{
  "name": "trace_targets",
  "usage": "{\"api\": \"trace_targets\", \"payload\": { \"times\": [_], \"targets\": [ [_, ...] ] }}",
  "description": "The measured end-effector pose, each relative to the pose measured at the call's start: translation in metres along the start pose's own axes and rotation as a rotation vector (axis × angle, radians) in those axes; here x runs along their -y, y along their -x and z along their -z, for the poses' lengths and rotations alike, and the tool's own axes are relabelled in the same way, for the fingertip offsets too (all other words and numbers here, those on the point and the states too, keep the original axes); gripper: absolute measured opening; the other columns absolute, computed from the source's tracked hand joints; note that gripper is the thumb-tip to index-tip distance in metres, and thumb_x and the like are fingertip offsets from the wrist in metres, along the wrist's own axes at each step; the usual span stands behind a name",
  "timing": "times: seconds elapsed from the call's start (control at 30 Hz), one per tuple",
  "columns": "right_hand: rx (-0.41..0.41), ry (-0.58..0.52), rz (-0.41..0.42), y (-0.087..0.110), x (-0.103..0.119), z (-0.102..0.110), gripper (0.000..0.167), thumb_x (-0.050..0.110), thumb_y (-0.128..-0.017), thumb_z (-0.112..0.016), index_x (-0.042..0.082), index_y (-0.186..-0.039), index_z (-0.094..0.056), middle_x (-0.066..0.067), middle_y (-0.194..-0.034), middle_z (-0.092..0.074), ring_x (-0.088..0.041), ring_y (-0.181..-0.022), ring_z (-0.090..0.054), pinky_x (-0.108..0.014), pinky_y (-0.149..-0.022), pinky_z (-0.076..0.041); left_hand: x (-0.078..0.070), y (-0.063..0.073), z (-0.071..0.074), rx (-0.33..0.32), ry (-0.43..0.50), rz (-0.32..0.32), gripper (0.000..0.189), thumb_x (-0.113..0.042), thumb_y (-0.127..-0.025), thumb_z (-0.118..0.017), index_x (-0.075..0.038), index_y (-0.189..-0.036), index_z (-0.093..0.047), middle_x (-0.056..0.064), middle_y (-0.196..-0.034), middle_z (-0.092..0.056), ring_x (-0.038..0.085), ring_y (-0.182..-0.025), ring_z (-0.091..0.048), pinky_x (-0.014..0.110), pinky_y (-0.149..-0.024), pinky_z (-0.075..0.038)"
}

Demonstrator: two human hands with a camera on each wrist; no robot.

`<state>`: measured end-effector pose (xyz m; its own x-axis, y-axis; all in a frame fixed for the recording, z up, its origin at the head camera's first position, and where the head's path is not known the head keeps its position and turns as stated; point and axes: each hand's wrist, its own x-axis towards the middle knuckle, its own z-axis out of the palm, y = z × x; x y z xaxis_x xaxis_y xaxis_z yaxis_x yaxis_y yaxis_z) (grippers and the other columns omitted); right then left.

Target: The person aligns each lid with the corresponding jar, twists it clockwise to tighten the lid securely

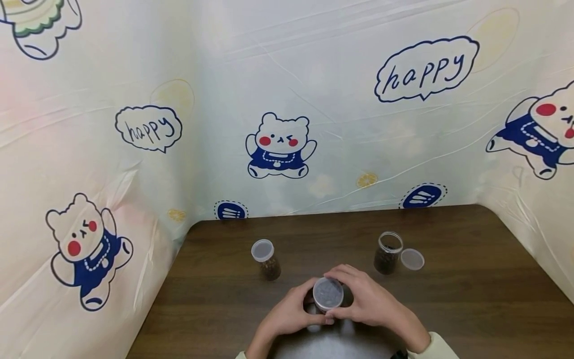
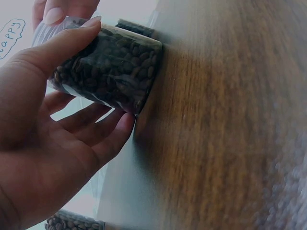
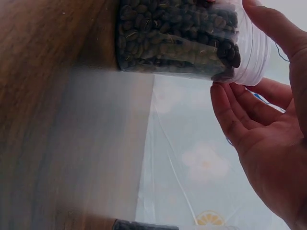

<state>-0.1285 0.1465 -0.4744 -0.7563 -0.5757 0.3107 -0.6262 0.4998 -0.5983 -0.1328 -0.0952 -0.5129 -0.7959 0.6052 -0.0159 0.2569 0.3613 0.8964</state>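
Observation:
A clear plastic jar of coffee beans (image 2: 112,67) stands upright on the table near its front. Its translucent lid (image 1: 328,293) sits on top. My left hand (image 1: 291,311) holds the jar from the left, thumb on the near side and fingers round the far side, as the left wrist view shows. From the right, my right hand (image 1: 369,299) grips the rim of the lid between thumb and fingers. In the right wrist view the ridged lid edge (image 3: 254,52) lies within the right fingers, with the dark beans below it.
Farther back on the left of the brown wooden table (image 1: 211,299) stands a lidded jar (image 1: 270,267) of beans. A lidless jar (image 1: 386,257) of dark contents is back right, a loose lid (image 1: 412,259) lying beside it. A printed curtain (image 1: 341,149) surrounds the table's back and sides.

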Motion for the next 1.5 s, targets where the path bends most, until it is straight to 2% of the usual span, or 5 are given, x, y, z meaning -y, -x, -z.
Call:
{"api": "trace_targets", "payload": {
  "times": [0.33, 0.6, 0.77, 1.07, 1.5],
  "targets": [
    [-0.122, 0.061, 0.04, 0.001, -0.002, -0.009, 0.061, 0.049, -0.077, -0.093, 0.013, -0.119, -0.068, 0.006, -0.113, -0.069, -0.006, -0.1, -0.065, -0.028, -0.084, -0.059, 0.002, 0.0, -0.001, -0.015, -0.012, -0.02, 0.066, -0.041, -0.086, -0.088, -0.037, -0.143, -0.055, -0.008, -0.134, -0.069, 0.004, -0.122, -0.065, 0.024, -0.105, -0.052],
    [-0.078, 0.119, -0.162, 0.0, 0.008, -0.014, 0.065, 0.074, -0.075, -0.082, 0.021, -0.101, -0.055, 0.012, -0.09, -0.056, 0.0, -0.078, -0.05, -0.02, -0.067, -0.047, 0.003, -0.001, -0.001, -0.005, 0.026, -0.017, 0.065, -0.036, -0.087, -0.088, -0.033, -0.143, -0.056, -0.004, -0.134, -0.069, 0.005, -0.121, -0.066, 0.022, -0.102, -0.054],
    [-0.023, 0.175, -0.193, 0.002, 0.008, -0.007, 0.097, 0.086, -0.07, -0.075, 0.013, -0.132, -0.059, 0.001, -0.116, -0.068, -0.015, -0.103, -0.065, -0.037, -0.083, -0.057, 0.002, 0.0, 0.0, 0.005, 0.013, -0.025, 0.063, -0.032, -0.089, -0.086, -0.03, -0.145, -0.055, -0.003, -0.137, -0.067, 0.006, -0.125, -0.065, 0.023, -0.105, -0.053],
    [0.032, -0.18, -0.035, 0.012, -0.011, 0.006, 0.084, 0.047, -0.083, -0.088, 0.029, -0.156, -0.049, 0.002, -0.148, -0.061, -0.017, -0.131, -0.06, -0.038, -0.105, -0.054, 0.001, 0.001, -0.001, -0.013, 0.034, 0.009, 0.07, -0.042, -0.086, -0.088, -0.035, -0.147, -0.054, -0.008, -0.139, -0.068, 0.005, -0.126, -0.065, 0.023, -0.106, -0.052],
    [-0.042, -0.188, 0.025, 0.008, -0.018, -0.005, 0.076, 0.041, -0.083, -0.09, 0.028, -0.15, -0.057, 0.006, -0.138, -0.066, -0.012, -0.123, -0.064, -0.032, -0.103, -0.054, 0.002, 0.0, -0.001, -0.02, -0.016, 0.0, 0.071, -0.042, -0.085, -0.088, -0.034, -0.146, -0.054, -0.007, -0.135, -0.069, 0.004, -0.122, -0.066, 0.024, -0.103, -0.053]
  ]
}}
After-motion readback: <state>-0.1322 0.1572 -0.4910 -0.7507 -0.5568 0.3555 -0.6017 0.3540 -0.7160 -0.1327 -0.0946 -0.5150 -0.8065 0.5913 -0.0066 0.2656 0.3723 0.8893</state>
